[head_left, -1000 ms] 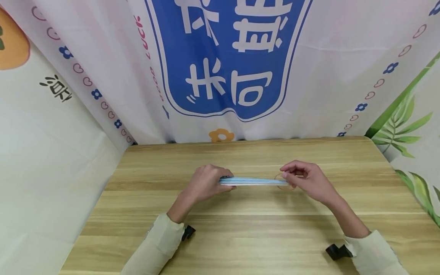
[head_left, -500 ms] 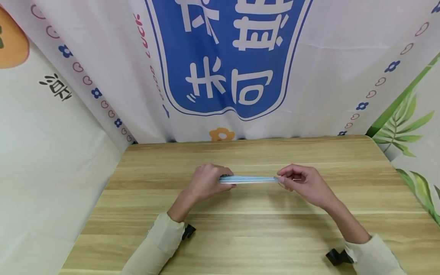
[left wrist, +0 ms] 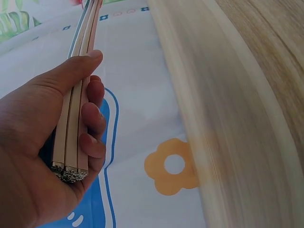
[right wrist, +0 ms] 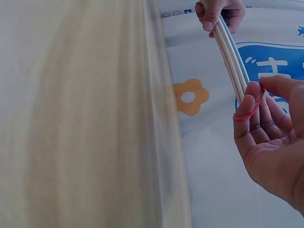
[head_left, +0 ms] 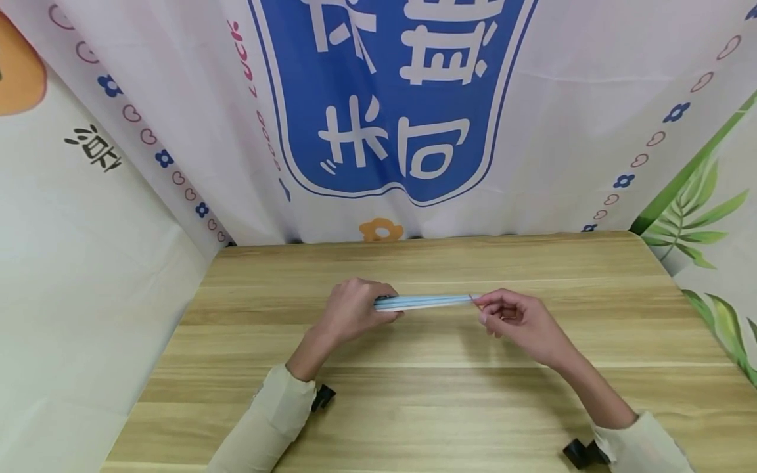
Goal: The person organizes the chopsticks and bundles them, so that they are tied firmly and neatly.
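Observation:
My left hand [head_left: 361,305] grips one end of a bundle of long thin strips [head_left: 428,301], pale blue on one side and cream on another. In the left wrist view, its near end [left wrist: 69,172] shows silvery, rough tips below the curled fingers. At the bundle's other end, my right hand [head_left: 520,322] holds a thin red rubber band [right wrist: 250,114]. The band stretches across the fingers and up to the thumb, by the bundle's tip. Whether it circles the strips is hidden by the fingers. The bundle is held above the table.
A wood-grain table [head_left: 378,407] lies under both hands. Behind it hangs a white printed cloth [head_left: 550,164] with a blue badge, and more printed cloth [head_left: 89,263] covers the left side. Black wrist mounts [head_left: 324,398] sit at both sleeves.
The right hand has shifted slightly left and the band, earlier a wide loop around the bundle's right end, now sits at its tip. That end has risen a little. The left hand barely moved.

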The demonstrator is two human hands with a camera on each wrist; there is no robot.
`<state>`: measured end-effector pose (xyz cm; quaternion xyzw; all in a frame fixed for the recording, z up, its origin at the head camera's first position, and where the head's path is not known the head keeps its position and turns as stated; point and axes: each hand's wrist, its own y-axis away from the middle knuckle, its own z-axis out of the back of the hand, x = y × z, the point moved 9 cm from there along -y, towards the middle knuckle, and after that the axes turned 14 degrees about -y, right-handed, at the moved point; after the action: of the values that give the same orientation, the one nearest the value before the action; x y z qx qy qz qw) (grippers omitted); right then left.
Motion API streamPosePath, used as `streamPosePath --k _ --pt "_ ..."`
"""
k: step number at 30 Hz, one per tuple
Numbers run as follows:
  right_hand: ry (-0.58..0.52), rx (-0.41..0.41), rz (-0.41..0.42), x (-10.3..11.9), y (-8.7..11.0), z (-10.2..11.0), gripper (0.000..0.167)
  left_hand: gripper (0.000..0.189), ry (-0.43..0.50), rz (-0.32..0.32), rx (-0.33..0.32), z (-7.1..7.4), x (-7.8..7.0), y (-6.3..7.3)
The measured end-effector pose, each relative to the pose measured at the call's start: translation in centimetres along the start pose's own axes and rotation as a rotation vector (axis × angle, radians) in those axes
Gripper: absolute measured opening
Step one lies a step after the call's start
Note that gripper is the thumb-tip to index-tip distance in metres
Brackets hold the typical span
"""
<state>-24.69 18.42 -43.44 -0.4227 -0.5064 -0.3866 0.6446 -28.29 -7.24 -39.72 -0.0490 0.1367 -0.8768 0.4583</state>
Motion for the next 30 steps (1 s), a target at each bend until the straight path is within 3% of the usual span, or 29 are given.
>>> streamPosePath --k 10,19,25,30 --pt "-0.081 -0.009 -0.023 -1.0 0.1 -0.6 0.028 0.019 0.044 0.017 -0.053 0.9 0.3 0.1" --pt "-0.219 0.042 -0.184 -3.0 0.0 -1.4 0.055 0.019 0.049 0.011 -0.076 1.3 0.4 0.1" --pt "-0.271 0.068 -0.273 -4.1 0.1 -1.7 0.044 0.018 0.058 0.023 -0.085 1.5 0.6 0.1" --pt "-0.259 0.056 -0.266 -4.1 0.2 -1.8 0.039 0.018 0.069 0.028 -0.088 1.6 0.8 0.1"
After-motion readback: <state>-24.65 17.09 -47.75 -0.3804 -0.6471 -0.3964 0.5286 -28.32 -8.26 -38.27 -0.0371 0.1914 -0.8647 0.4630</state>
